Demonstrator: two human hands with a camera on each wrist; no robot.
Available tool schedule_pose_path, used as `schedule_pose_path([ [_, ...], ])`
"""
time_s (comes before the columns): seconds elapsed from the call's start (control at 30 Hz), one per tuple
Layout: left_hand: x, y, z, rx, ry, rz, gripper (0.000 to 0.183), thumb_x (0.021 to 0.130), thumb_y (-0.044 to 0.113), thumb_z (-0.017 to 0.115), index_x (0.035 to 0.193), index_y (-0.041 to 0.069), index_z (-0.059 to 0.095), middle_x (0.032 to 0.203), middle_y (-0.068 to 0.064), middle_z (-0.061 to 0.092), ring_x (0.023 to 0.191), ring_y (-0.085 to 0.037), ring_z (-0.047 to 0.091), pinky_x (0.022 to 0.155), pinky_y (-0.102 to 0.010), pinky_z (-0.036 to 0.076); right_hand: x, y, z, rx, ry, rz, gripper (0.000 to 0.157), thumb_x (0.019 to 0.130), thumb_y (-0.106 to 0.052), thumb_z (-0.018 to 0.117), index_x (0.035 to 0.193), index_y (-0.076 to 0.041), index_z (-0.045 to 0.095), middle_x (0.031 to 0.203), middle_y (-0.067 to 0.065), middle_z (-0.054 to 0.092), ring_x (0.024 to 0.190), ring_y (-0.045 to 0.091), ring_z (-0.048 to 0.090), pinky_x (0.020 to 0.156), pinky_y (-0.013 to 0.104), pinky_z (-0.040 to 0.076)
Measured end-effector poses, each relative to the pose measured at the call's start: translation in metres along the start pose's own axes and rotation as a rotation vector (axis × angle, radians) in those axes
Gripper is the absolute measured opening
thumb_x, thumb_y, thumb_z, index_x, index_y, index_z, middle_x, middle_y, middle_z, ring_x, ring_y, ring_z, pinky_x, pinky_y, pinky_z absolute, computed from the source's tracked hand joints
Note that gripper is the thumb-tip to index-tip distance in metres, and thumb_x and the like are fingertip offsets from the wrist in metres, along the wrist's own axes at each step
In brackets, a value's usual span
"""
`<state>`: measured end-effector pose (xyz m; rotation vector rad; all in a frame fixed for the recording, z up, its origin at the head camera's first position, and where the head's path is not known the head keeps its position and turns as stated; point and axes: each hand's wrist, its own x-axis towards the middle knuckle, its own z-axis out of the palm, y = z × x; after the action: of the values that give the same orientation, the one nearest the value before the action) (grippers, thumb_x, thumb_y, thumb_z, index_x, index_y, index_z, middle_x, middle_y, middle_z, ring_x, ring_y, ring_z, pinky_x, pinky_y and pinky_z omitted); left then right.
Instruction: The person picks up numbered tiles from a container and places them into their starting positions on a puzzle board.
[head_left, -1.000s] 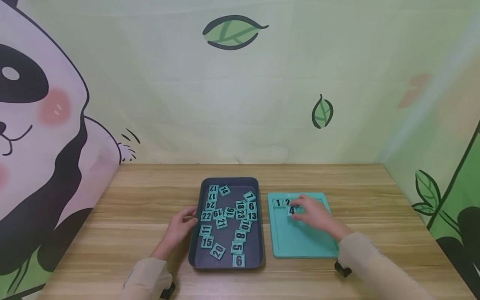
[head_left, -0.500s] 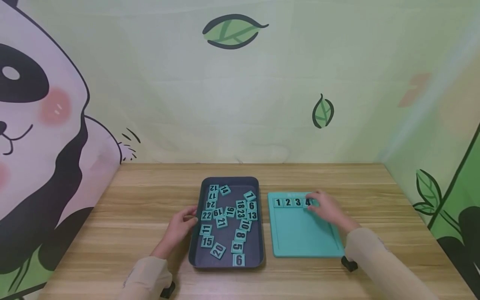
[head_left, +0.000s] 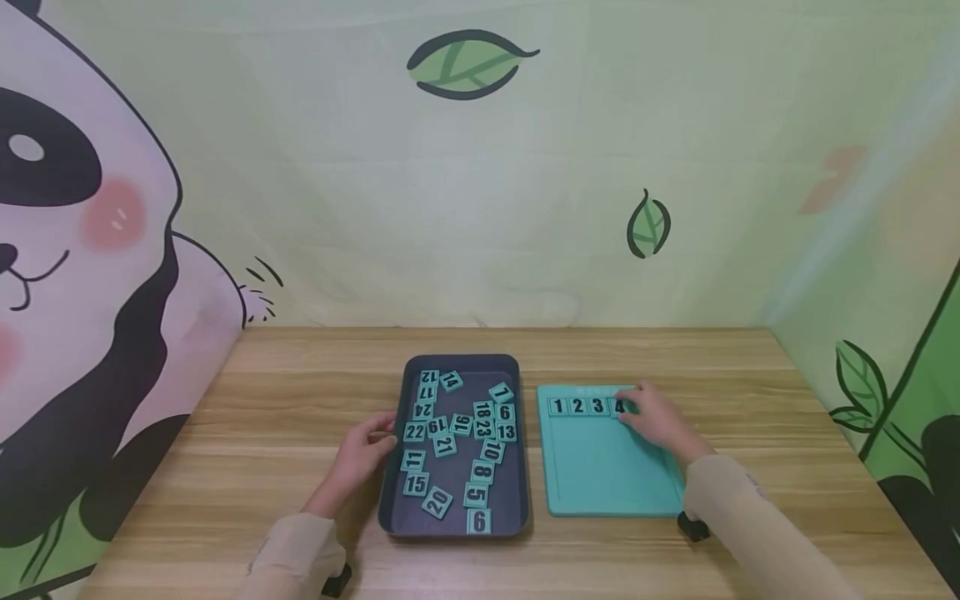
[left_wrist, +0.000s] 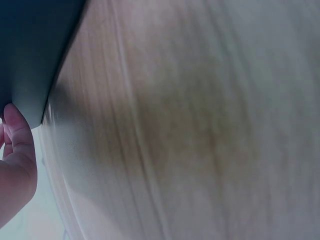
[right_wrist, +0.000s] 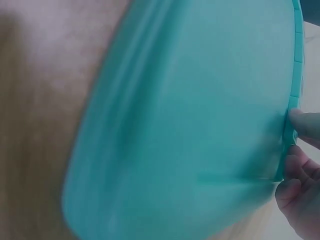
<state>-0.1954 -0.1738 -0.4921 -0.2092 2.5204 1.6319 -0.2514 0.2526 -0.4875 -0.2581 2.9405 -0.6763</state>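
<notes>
On the right, a turquoise puzzle board has number tiles 1, 2 and 3 in a row along its far edge. My right hand pinches the number 4 tile between thumb and fingers at the end of that row, partly covering it. Thumb and fingers also show at the row's end in the right wrist view. To the left, a dark tray holds several loose number tiles. My left hand rests against the tray's left outer wall, its thumb touching the wall.
Both the tray and the board stand on a wood-grain table, with a narrow gap between them. Behind the table rises a pale green backdrop printed with a panda and leaves.
My right hand has carried the number 4 tile from below the row to its right end, baring tiles 2 and 3. The left hand stays at the tray.
</notes>
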Motion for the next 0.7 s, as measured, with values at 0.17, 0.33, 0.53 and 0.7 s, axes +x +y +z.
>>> schedule_pose_path([
  [0.17,-0.001,0.001,0.001,0.002,0.002,-0.009,0.038,0.087,0.007,0.046,0.126,0.008,0.047,0.118,-0.014,0.050,0.106,-0.029,0.052,0.082,-0.037,0.050,0.001,0.001,0.003,-0.021,0.004,0.007,0.038,0.083,-0.016,0.057,0.119,-0.005,0.053,0.109,0.020,0.049,0.096,0.032,0.052,0.078,0.047,0.045],
  [0.33,-0.001,0.001,0.000,0.005,0.003,-0.016,0.038,0.088,0.008,0.046,0.126,0.009,0.047,0.118,-0.013,0.050,0.107,-0.028,0.052,0.083,-0.037,0.049,0.002,0.001,0.005,-0.019,0.004,0.026,0.038,0.083,-0.017,0.057,0.120,-0.006,0.053,0.105,0.016,0.050,0.090,0.026,0.052,0.073,0.042,0.046],
  [0.53,-0.001,0.000,0.000,0.010,0.003,-0.010,0.038,0.088,0.008,0.046,0.125,0.010,0.048,0.118,-0.013,0.050,0.105,-0.027,0.052,0.083,-0.037,0.049,0.001,-0.005,0.001,0.030,0.025,0.032,0.041,0.083,-0.018,0.057,0.121,-0.005,0.051,0.111,0.021,0.050,0.100,0.034,0.052,0.079,0.047,0.046],
  [0.7,-0.001,0.001,0.000,0.007,0.001,-0.013,0.038,0.088,0.008,0.046,0.126,0.010,0.047,0.118,-0.012,0.050,0.106,-0.026,0.052,0.084,-0.037,0.049,0.000,-0.018,-0.004,0.051,0.041,0.006,0.041,0.082,-0.020,0.058,0.120,-0.007,0.052,0.111,0.019,0.050,0.100,0.032,0.052,0.076,0.043,0.048],
])
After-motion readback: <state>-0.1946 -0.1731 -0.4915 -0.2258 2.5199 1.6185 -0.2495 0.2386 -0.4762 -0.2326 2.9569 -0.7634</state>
